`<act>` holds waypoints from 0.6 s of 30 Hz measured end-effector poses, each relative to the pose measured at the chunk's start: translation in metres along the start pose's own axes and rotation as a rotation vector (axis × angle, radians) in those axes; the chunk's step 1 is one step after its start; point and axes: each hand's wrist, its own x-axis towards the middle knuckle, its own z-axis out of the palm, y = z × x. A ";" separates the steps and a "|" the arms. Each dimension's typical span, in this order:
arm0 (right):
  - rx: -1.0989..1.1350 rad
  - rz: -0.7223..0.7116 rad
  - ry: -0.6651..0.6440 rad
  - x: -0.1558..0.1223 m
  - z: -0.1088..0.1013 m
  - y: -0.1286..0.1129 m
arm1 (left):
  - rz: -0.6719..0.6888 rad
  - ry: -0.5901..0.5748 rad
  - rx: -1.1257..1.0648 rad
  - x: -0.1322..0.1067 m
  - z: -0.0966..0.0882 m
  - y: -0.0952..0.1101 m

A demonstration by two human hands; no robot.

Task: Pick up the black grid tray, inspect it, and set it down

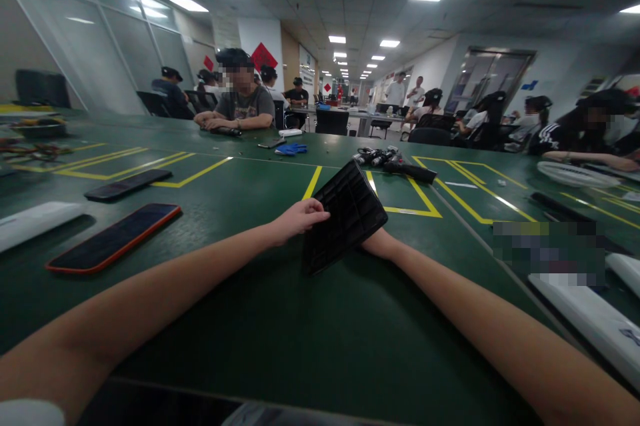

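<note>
Left hand [300,218] is clamping the left edge of a black gridded rectangular plastic panel [345,213] tilting over the green table [280,333], right hand [376,242] is hiding behind it, grip unclear, so the one-edge hold is risking a slip

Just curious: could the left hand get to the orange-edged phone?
Probably yes. The phone lies flat on the green table to the left of the left hand, with nothing between them; but that hand grips the black tray and would need to let go.

Green table [280,339], yellow lines [200,173], orange-edged phone [114,237], black phone [128,184], blue gloves [291,149], black tools [395,163]
</note>
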 end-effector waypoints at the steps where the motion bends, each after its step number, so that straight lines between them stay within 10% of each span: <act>1: 0.006 0.003 0.004 0.000 0.000 0.000 | 0.045 0.016 0.071 0.000 0.000 -0.001; 9: -0.018 0.051 -0.042 0.000 -0.002 -0.003 | -0.023 0.063 -0.027 0.003 -0.002 -0.004; 18: 0.004 0.066 -0.026 0.000 -0.001 -0.002 | 0.243 0.032 0.513 0.012 -0.016 -0.015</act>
